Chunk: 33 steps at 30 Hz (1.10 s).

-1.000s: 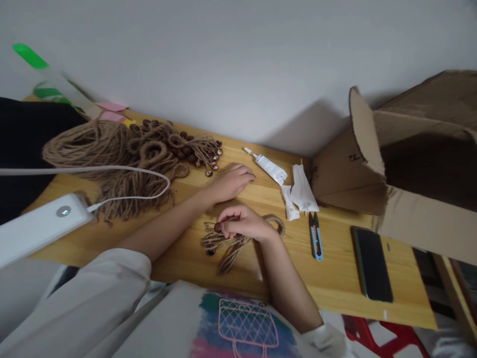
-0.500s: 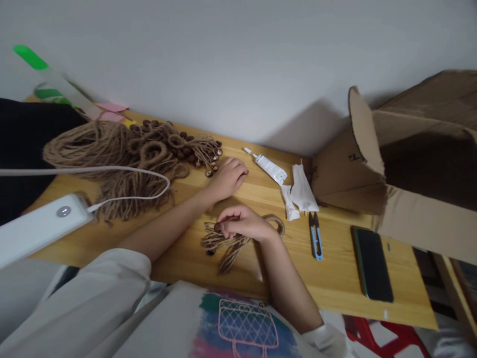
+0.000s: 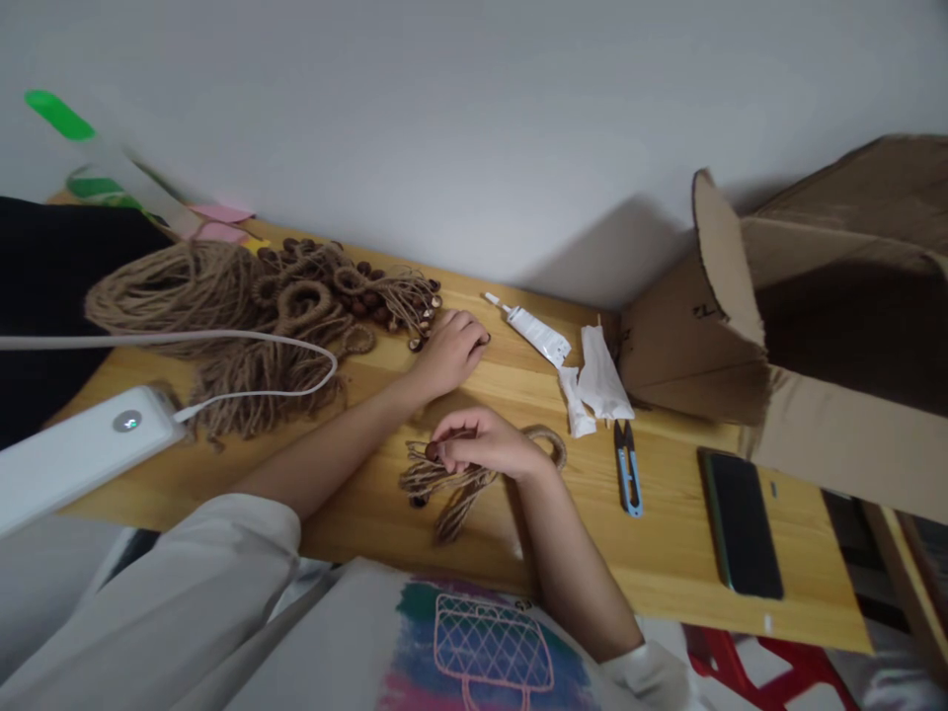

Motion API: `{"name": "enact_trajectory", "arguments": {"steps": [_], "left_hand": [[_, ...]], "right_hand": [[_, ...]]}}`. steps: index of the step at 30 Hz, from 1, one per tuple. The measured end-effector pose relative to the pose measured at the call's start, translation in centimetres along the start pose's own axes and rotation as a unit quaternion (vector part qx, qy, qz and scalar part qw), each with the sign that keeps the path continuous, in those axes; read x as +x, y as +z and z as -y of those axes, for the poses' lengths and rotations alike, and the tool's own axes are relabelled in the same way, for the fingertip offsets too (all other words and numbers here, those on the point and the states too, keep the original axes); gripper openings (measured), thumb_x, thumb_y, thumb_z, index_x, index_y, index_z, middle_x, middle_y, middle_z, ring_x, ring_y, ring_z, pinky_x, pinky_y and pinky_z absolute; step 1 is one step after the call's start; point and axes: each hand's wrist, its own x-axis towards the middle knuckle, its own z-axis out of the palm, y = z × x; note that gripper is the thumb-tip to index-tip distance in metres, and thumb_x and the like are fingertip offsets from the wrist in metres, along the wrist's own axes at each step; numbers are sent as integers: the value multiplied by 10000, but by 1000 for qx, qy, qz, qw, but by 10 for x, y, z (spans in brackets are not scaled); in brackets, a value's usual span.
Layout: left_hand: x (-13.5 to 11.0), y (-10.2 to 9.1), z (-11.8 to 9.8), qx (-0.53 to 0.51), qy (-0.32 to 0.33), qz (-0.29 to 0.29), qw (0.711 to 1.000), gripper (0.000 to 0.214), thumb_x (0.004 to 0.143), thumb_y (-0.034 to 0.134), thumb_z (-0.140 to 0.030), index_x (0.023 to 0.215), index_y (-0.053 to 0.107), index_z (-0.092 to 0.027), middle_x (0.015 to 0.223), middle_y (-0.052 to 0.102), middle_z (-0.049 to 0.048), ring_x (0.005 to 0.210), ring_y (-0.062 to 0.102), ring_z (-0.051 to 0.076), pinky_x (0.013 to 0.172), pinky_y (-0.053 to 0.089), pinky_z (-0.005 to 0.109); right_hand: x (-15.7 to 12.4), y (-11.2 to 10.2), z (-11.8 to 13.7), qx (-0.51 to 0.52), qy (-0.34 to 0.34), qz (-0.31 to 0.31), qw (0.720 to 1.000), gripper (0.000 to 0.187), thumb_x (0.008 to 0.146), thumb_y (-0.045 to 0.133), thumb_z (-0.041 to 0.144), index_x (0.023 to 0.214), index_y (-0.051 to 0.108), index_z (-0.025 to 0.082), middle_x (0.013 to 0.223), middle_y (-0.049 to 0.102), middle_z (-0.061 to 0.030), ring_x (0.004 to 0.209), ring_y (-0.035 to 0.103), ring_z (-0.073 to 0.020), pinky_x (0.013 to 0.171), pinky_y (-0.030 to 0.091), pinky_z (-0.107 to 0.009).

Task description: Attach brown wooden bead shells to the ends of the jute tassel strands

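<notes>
My right hand (image 3: 485,442) pinches a small round brown bead (image 3: 433,451) between thumb and fingers, above the loose ends of a jute cord tassel (image 3: 453,518). A cord-wrapped ring (image 3: 557,449) belonging to that bundle shows behind the wrist. Farther back, my left hand (image 3: 450,351) rests on the table with curled fingers. A tiny dark spot shows at its fingertips; what it is, I cannot make out. Just left of this hand lies a heap of brown beads (image 3: 362,304) with cord strands, and wrapped rings (image 3: 303,304) lie among them.
A jute coil (image 3: 178,286) lies at left, near a white power bank (image 3: 81,449) with its cable. To the right are a glue tube (image 3: 539,336), white paper wrappers (image 3: 601,375), blue thread snips (image 3: 629,474), a phone (image 3: 741,523) and an open cardboard box (image 3: 688,346).
My left hand has shifted very slightly to the left and turned a little. The right hand keeps its place with the bead. The power bank's indicator now glows green.
</notes>
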Motion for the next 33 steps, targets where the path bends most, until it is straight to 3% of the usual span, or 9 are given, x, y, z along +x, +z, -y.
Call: {"name": "enact_trajectory", "arguments": {"steps": [23,33], "left_hand": [[1,0,0,-17,-11,9,1000,125,862,503,-115,927,601,-157,967,569,79,962,489,222,891,436,365],[22,7,6,-34,-28,11,999,138,822,539,-110,874,653,-167,961,617,74,962,521,233,901,422,392]], "right_hand": [[0,1,1,12,-5,-3,1000,143,642,584,164,777,613,126,575,597,45,516,531,-43,495,400,-153],[0,1,2,-5,-4,-5,1000,115,653,564,165,752,603,122,559,587,46,489,513,-37,475,386,-147]]}}
